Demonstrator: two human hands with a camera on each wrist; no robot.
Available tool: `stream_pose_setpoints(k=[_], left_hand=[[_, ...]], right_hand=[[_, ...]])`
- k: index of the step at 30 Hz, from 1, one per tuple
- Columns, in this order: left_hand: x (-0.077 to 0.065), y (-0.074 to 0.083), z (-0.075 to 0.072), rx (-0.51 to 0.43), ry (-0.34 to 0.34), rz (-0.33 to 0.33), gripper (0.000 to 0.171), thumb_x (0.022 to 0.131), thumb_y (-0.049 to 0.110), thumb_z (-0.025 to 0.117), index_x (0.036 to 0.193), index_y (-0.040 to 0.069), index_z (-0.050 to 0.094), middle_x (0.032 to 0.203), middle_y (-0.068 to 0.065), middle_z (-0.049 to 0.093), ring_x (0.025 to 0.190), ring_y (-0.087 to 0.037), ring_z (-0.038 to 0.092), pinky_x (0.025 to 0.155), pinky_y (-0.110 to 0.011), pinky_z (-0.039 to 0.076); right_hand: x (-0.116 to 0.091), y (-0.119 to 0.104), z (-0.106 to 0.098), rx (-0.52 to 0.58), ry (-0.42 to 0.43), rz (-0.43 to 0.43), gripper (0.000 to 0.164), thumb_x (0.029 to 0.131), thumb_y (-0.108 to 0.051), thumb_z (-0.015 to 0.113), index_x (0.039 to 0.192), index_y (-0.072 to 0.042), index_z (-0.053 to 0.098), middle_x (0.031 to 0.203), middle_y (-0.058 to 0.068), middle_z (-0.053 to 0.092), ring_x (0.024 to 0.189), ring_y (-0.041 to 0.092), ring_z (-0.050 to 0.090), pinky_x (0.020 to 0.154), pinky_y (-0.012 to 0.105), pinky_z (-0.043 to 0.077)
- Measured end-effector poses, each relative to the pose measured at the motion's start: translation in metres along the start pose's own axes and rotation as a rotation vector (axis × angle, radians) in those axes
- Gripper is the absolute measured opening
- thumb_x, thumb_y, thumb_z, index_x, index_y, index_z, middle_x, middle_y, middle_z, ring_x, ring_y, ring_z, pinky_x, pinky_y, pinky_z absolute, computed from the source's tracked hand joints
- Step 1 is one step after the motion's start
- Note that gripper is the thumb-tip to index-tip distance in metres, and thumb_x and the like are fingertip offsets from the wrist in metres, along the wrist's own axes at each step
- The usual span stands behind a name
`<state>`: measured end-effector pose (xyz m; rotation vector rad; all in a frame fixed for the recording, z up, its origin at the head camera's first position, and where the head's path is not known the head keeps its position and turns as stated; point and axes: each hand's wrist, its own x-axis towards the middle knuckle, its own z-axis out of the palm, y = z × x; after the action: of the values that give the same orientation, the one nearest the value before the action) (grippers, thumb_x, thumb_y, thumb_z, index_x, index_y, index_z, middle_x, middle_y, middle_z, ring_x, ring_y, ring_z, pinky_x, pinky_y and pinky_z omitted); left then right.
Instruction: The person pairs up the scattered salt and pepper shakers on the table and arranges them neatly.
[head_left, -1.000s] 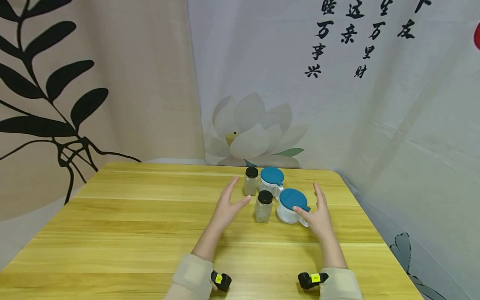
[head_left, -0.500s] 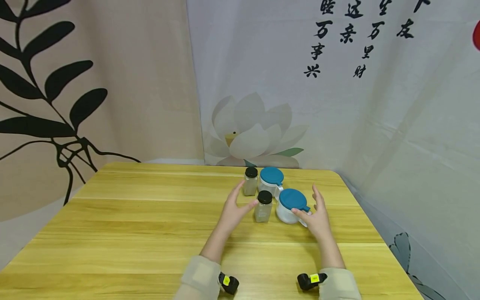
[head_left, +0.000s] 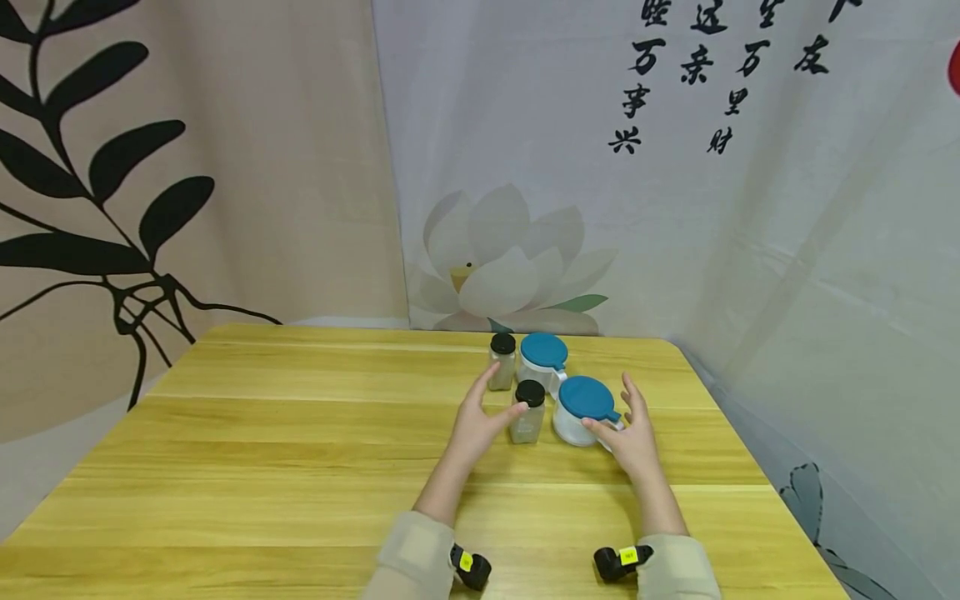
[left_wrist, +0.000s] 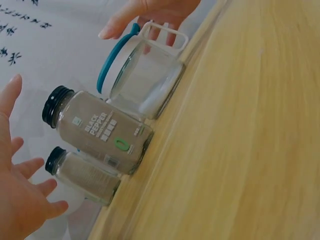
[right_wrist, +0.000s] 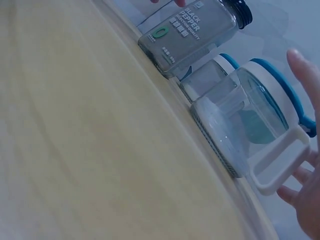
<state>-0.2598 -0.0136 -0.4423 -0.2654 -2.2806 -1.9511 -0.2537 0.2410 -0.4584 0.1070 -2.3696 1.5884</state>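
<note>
Between loosely spread hands (head_left: 478, 425) (head_left: 636, 443), the nearer pepper jar (head_left: 528, 427) stands upright, long axis vertical, seemingly untouched.

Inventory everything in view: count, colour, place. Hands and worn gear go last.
Black-lidded jars: two, greyish contents, back of the table, right of centre.
Blue-lidded jars: two, clear with white handles, right of those.
Table: one, yellow wood, lower head view.
Backdrop: panel count unclear, beige and whitish, behind the table.
Plant print: one, black, left.
Lotus print: one, pale, centre.
Characters: several, black, upper right.
Left hand: one, bare, beside the black-lidded jars.
Right hand: one, bare, beside the nearer blue-lidded jar.
Sleeves: two, beige, forearms.
Wrist cameras: two, black, yellow labels, wrists.
</note>
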Motion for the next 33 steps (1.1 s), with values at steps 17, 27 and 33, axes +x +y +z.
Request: stream_pose_setpoints(k=[17, 27, 33], left_hand=[[0.003, -0.013, 0.015, -0.013, -0.022, -0.020, 0.079, 0.080, 0.038, 0.078, 0.147, 0.020, 0.039, 0.152, -0.006, 0.032, 0.139, -0.033, 0.024, 0.106, -0.058, 0.025], [0.005, -0.016, 0.018, -0.018, -0.032, -0.038, 0.079, 0.081, 0.038, 0.078, 0.147, 0.019, 0.040, 0.150, -0.008, 0.035, 0.139, -0.033, 0.025, 0.106, -0.058, 0.025], [0.009, -0.019, 0.020, -0.029, -0.057, -0.015, 0.077, 0.081, 0.037, 0.078, 0.146, 0.017, 0.042, 0.145, -0.010, 0.041, 0.135, -0.031, 0.033, 0.105, -0.056, 0.027]], right_hand=[[0.002, 0.009, 0.002, 0.031, 0.023, 0.016, 0.097, 0.080, -0.018, 0.080, 0.154, -0.014, 0.018, 0.155, 0.015, 0.021, 0.138, 0.037, 0.023, 0.108, 0.053, 0.023], [0.006, 0.014, 0.007, 0.049, 0.009, 0.037, 0.097, 0.079, -0.018, 0.081, 0.154, -0.013, 0.019, 0.154, 0.015, 0.022, 0.138, 0.036, 0.024, 0.107, 0.053, 0.026], [0.006, 0.016, 0.008, 0.033, 0.005, 0.042, 0.097, 0.078, -0.019, 0.082, 0.153, -0.014, 0.020, 0.154, 0.015, 0.024, 0.137, 0.036, 0.026, 0.105, 0.053, 0.029]])
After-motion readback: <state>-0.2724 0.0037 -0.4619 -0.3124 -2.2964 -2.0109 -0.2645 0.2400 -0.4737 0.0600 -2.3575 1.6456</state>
